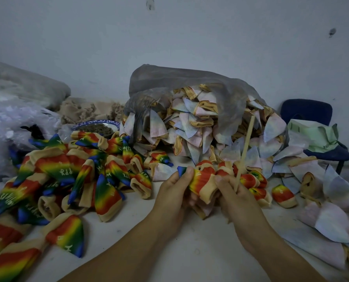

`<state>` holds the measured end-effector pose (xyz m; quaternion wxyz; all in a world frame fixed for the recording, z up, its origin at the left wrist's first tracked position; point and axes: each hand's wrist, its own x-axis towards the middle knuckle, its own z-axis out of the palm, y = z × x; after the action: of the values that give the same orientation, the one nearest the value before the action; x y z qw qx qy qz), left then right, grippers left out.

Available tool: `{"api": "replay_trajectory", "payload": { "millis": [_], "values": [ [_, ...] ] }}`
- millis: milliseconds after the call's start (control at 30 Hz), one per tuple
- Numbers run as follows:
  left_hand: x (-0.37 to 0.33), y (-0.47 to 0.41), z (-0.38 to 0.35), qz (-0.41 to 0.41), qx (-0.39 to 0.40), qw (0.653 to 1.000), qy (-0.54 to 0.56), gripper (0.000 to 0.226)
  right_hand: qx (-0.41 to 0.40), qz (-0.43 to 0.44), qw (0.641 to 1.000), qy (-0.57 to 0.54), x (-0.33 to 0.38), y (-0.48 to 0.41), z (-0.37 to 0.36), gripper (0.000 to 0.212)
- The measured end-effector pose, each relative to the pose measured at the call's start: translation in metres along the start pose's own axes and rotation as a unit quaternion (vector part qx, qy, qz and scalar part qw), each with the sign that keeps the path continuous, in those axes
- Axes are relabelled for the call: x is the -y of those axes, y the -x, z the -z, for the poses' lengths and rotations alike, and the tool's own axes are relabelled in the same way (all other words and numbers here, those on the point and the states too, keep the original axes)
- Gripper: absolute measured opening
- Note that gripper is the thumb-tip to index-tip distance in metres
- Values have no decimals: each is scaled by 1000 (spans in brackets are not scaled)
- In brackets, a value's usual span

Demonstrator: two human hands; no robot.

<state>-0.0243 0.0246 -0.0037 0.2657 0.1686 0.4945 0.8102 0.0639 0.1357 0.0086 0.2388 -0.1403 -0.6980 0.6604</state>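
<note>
I had the rainbow cone (202,180) just above the counter (169,251), near centre, btw both hands. Left hand (173,192) pinched its blue tip end, thumb on top. Right hand (236,198) was clenched round the beige cuff end and also gripped the thin stick (246,143), which stood up and leaned toward the bag. The piece looked colour-side out, tho the cuff was bunched, so I judged it nearly finished and not yet set down.

Left of the hands, a big heap of turned rainbow pieces (67,180) covered the counter. I took that as the done lot. At the far side, the grey plastic bag (189,82) spilled pale inside-out pieces (194,123), and more loose pale pieces (332,226) lay at near right. Those were left to do, approx half the job or more by my guess.

A blue-rimmed dish (96,127) sat just left of the bag, and a blue chair (311,112) stood at far right.
</note>
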Motion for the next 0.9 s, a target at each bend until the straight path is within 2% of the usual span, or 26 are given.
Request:
{"api": "replay_trajectory", "payload": {
  "millis": [133, 300, 400, 467, 533, 600, 667, 700, 767, 833, 900],
  "values": [
    [4, -1, 2, -16, 28, 999, 18, 21, 17, -2, 999, -27, -1, -2, 3, 41],
    [4, -5, 5, -31, 18, 998, 42, 45, 8, 14, 999, 29, -1, -2, 2, 38],
    [6, -6, 6, -41, 21, 998, 34, 26, -22, 42, 997, 68, -6, -4, 4, 20],
    [6, -5, 5, -36, 14, 999, -4, 13, -42, 46, 996, 69, -7, -5, 6, 20],
    [5, -8, 7, -25, -27, 999, -27, 10, -78, 34, 995, 52, -7, -9, 11, 24],
    [2, -12, 11, -11, -71, 997, 4, 5, -120, 17, 992, 30, -3, -13, 19, 29],
    [0, -12, 14, -5, -67, 998, 17, 11, -137, 27, 989, 47, -1, -15, 27, 26],
    [1, -11, 13, -4, -48, 999, 13, 7, -131, 44, 988, 71, 0, -14, 28, 21],
    [3, -8, 9, -1, -10, 1000, -7, 15, -78, 81, 989, 94, -1, -10, 22, 4],
    [5, -8, 8, 3, -4, 1000, -12, 22, -5, 102, 989, 110, -1, -5, 11, 16],
    [4, -9, 8, 8, -8, 1000, -18, 23, 21, 116, 986, 122, -1, -3, 4, 19]
  ]
}}
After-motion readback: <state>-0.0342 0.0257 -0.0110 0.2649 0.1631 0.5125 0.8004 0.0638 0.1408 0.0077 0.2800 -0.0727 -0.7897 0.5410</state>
